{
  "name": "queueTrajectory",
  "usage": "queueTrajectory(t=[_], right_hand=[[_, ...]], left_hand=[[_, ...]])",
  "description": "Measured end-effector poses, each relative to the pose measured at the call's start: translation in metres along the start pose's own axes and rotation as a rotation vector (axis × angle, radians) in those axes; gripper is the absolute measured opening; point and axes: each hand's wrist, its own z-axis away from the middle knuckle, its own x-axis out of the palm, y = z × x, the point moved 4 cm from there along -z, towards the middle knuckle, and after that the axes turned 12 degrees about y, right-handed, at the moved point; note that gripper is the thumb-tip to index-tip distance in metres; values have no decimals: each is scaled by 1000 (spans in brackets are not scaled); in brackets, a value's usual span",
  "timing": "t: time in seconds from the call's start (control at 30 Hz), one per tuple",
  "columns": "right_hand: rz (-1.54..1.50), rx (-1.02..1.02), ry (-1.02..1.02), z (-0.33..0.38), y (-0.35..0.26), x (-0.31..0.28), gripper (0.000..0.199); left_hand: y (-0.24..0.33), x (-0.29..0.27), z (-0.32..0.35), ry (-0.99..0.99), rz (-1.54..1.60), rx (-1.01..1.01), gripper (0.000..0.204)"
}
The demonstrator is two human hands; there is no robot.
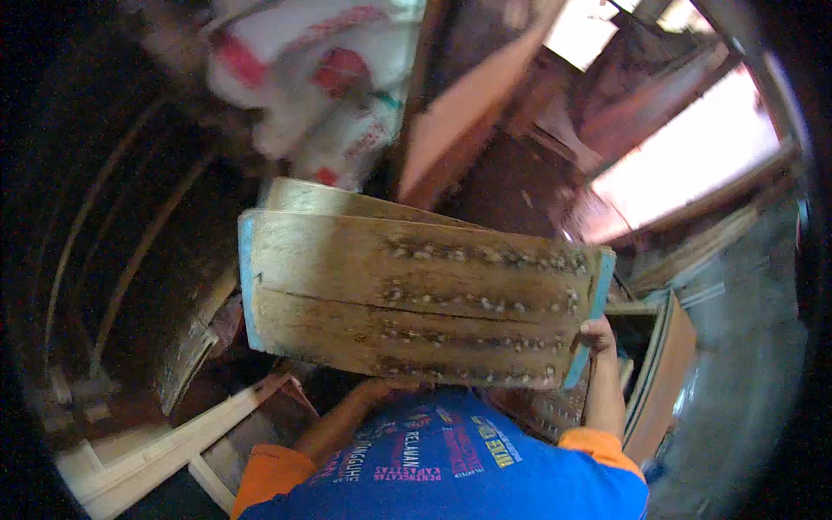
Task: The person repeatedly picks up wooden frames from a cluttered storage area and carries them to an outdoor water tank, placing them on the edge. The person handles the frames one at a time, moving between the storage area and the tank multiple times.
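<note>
Here, I see my right hand [596,334] clasping the right end of a wide wooden board [416,299], left hand [381,387] under its lower edge, grip unclear, board hiding what is below, blue-edged, pale crusty rows, white sacks [321,78] beyond.

left hand [381,387]: raised, mostly hidden | right hand [596,334]: grip closed, forearm upright

Blue-edged wooden board [416,295], held flat
</note>
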Motion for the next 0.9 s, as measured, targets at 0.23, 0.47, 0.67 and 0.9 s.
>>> queueTrajectory(t=[0.23, 0.47, 0.67, 0.9], right_hand=[[98, -43, 370, 60, -23, 32, 81], [304, -481, 327, 76, -36, 43, 107], [537, -325, 474, 44, 0, 17, 96], [856, -245, 794, -29, 86, -54, 90]], left_hand=[[2, -22, -54, -119, -361, -254, 45], [-14, -18, -105, -128, -737, -325, 51], [-74, -1, -165, -198, -1063, -279, 57], [-116, -62, -175, 89, -846, -146, 61]])
